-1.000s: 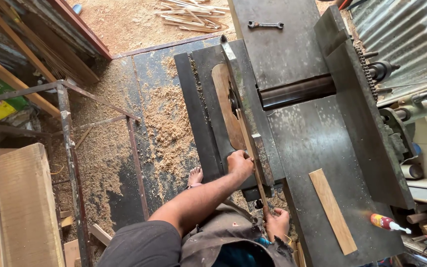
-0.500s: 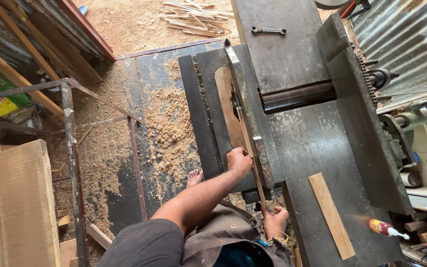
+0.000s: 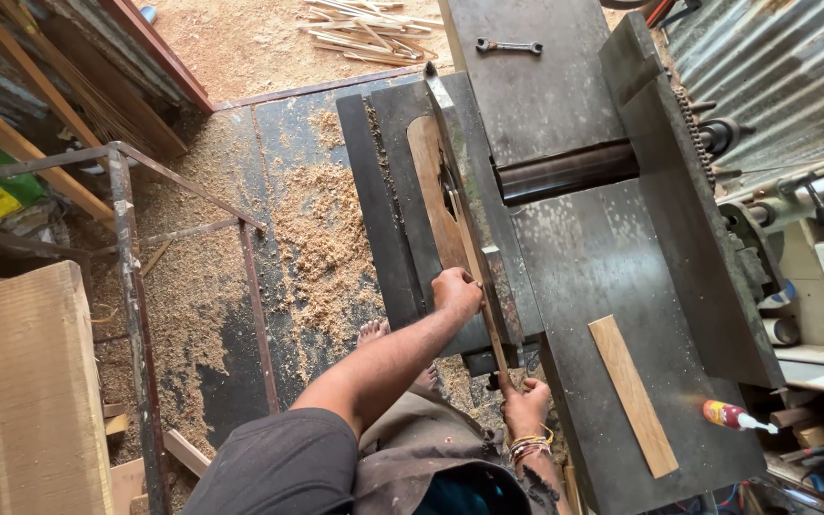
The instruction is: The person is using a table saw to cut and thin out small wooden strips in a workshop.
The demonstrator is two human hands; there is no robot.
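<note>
Strip: thin wooden strip (image 3: 477, 277) stands on its narrow edge on the saw table (image 3: 402, 200), pressed against the metal fence (image 3: 460, 181).
Long axis: runs near to far, leaning slightly leftward toward the far end; the near end pokes out past the table toward the person, the far end points at the saw slot.
Left hand: left hand (image 3: 456, 291) lies on the strip partway along, fingers curled down over its top edge and holding it against the fence.
Right hand: right hand (image 3: 525, 402) is closed around the strip's near end, below the table edge, with bangles at the wrist.
Saw table: dark steel, with a long pale wooden insert (image 3: 431, 191) beside the fence, on the left.
Planer bed: wide dark planer bed (image 3: 593, 257) fills the right half, its cutter roller (image 3: 565, 170) lying crosswise.
Loose board: flat wooden slat (image 3: 632, 394) rests on the near part of the bed, well apart from both hands, long axis also near to far.
Glue bottle: red-and-yellow glue bottle (image 3: 731, 416) lies on its side at the bed's right edge, nozzle pointing right.
Spanner: spanner (image 3: 508, 45) lies on the far end of the bed.
Floor: sawdust (image 3: 321, 238) is heaped left of the saw table, beside a rusty metal frame (image 3: 126, 257).
</note>
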